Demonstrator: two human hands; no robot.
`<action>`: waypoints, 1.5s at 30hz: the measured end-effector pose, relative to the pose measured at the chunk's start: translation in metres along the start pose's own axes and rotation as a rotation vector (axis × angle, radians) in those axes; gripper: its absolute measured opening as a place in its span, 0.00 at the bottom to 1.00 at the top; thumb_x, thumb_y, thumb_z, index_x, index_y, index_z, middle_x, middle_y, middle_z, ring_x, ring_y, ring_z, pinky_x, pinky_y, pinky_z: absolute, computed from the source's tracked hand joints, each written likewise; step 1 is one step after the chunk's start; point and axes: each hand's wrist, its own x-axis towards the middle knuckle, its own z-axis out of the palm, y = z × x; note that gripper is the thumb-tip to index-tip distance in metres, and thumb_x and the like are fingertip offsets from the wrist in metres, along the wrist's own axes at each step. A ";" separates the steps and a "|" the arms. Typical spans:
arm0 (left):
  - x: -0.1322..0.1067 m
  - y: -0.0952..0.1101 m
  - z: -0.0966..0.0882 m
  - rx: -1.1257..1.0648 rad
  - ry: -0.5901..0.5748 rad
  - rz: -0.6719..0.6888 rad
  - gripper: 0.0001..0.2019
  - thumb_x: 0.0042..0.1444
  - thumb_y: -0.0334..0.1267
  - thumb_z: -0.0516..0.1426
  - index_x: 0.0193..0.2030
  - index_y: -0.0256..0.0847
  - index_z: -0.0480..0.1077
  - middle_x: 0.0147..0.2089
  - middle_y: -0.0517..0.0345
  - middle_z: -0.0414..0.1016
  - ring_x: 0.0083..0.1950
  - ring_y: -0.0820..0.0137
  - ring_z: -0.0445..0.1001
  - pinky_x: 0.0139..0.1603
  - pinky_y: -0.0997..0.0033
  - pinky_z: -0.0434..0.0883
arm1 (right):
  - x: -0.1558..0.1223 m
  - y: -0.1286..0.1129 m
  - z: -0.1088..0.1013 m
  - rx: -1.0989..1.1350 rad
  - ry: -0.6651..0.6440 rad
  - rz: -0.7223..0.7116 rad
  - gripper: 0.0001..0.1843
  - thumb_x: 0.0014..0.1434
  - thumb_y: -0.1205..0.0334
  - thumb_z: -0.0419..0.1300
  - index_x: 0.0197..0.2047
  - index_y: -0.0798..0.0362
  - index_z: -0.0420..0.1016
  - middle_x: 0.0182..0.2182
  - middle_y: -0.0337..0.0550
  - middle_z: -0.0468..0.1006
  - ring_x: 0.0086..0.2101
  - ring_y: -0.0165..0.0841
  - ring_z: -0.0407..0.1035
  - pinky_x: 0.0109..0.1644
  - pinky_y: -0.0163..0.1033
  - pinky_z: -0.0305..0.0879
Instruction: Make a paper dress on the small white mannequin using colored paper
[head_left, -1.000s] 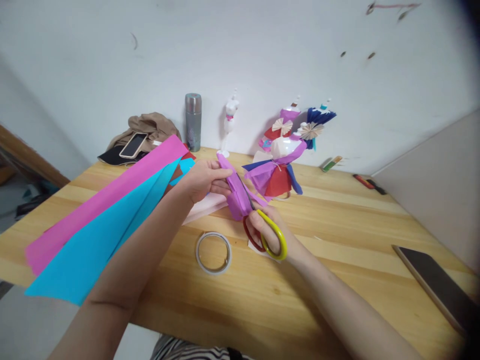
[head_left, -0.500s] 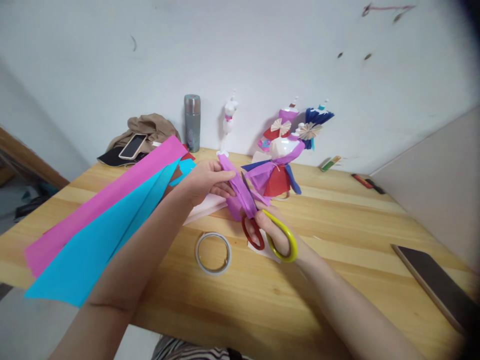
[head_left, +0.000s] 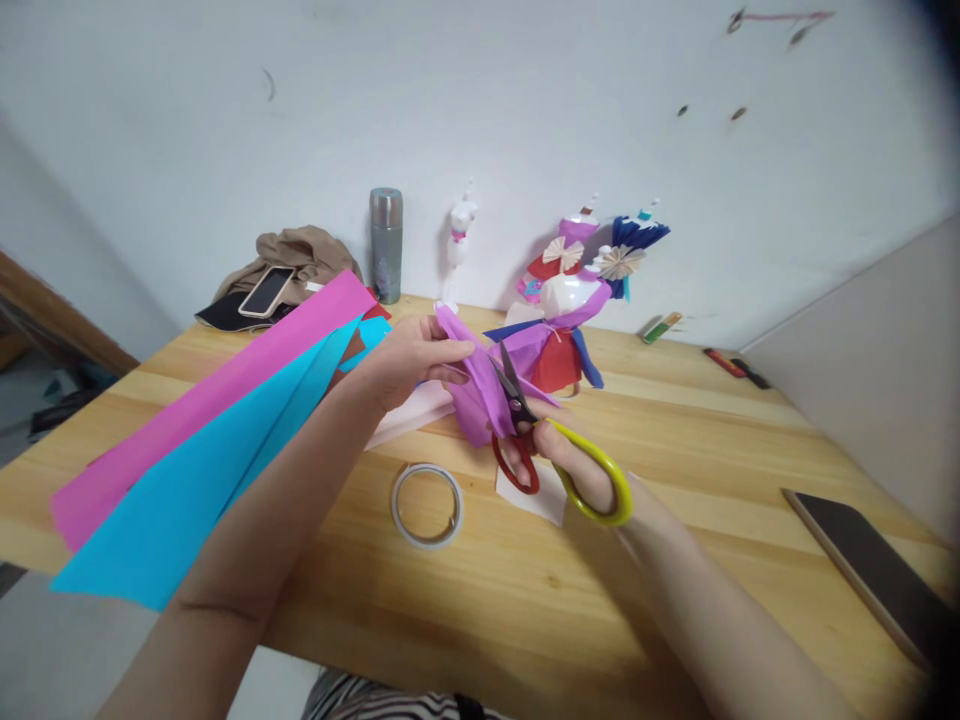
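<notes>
My left hand (head_left: 409,360) pinches the upper end of a folded strip of purple crepe paper (head_left: 476,385) and holds it above the wooden table (head_left: 675,440). My right hand (head_left: 577,465) has its fingers through the handles of scissors (head_left: 544,445), one handle red and one yellow-green. The dark blades stand apart and sit against the right side of the purple paper. A small white paper scrap (head_left: 536,495) lies under the scissors, and a roll of tape (head_left: 427,505) lies flat just left of it.
Long pink (head_left: 210,400) and cyan (head_left: 187,480) paper sheets overhang the table's left edge. At the back stand a grey flask (head_left: 385,243), a white mannequin figure (head_left: 459,240) and paper-dressed figures (head_left: 574,300). A phone (head_left: 266,290) lies on cloth; a dark tablet (head_left: 870,570) lies at right.
The scissors' handles have spread and the blades have opened. My right hand has drawn a little to the right along the purple paper. My left hand has held still.
</notes>
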 end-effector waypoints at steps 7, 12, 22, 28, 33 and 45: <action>-0.002 0.003 0.000 0.007 -0.018 -0.044 0.06 0.50 0.31 0.67 0.33 0.29 0.78 0.31 0.52 0.80 0.31 0.73 0.78 0.36 0.75 0.77 | 0.000 -0.007 0.001 -0.152 0.012 -0.007 0.28 0.64 0.33 0.52 0.32 0.50 0.62 0.18 0.34 0.66 0.19 0.29 0.59 0.24 0.37 0.56; -0.001 0.002 -0.002 0.010 -0.057 -0.063 0.08 0.50 0.33 0.69 0.33 0.30 0.78 0.31 0.52 0.80 0.32 0.73 0.79 0.37 0.74 0.77 | 0.000 -0.011 -0.001 -0.190 0.005 0.000 0.28 0.64 0.32 0.51 0.34 0.51 0.63 0.19 0.35 0.66 0.19 0.29 0.60 0.24 0.36 0.56; -0.007 0.004 0.001 0.071 -0.177 -0.030 0.11 0.47 0.37 0.70 0.34 0.32 0.79 0.33 0.51 0.82 0.34 0.71 0.80 0.37 0.74 0.77 | 0.000 -0.008 -0.004 -0.093 -0.030 0.014 0.29 0.62 0.31 0.53 0.33 0.51 0.64 0.19 0.35 0.67 0.19 0.29 0.59 0.23 0.36 0.55; -0.009 0.003 0.006 0.065 -0.191 -0.001 0.11 0.47 0.38 0.70 0.35 0.33 0.80 0.32 0.50 0.82 0.34 0.70 0.80 0.35 0.74 0.77 | -0.001 -0.014 0.000 -0.120 0.003 0.011 0.30 0.61 0.30 0.53 0.31 0.52 0.67 0.19 0.35 0.67 0.19 0.28 0.60 0.22 0.35 0.57; -0.012 0.006 0.008 0.060 -0.196 0.002 0.11 0.47 0.38 0.71 0.33 0.33 0.80 0.32 0.50 0.82 0.33 0.70 0.80 0.34 0.75 0.76 | -0.003 -0.014 0.001 -0.119 0.007 0.009 0.30 0.60 0.30 0.54 0.32 0.52 0.67 0.17 0.33 0.64 0.17 0.27 0.58 0.20 0.34 0.55; -0.013 0.009 0.008 0.076 -0.181 -0.010 0.12 0.46 0.39 0.71 0.32 0.32 0.79 0.32 0.50 0.82 0.35 0.68 0.80 0.38 0.71 0.76 | -0.002 -0.004 0.006 -0.040 0.017 0.015 0.28 0.63 0.34 0.54 0.33 0.52 0.67 0.14 0.30 0.63 0.14 0.25 0.55 0.18 0.31 0.52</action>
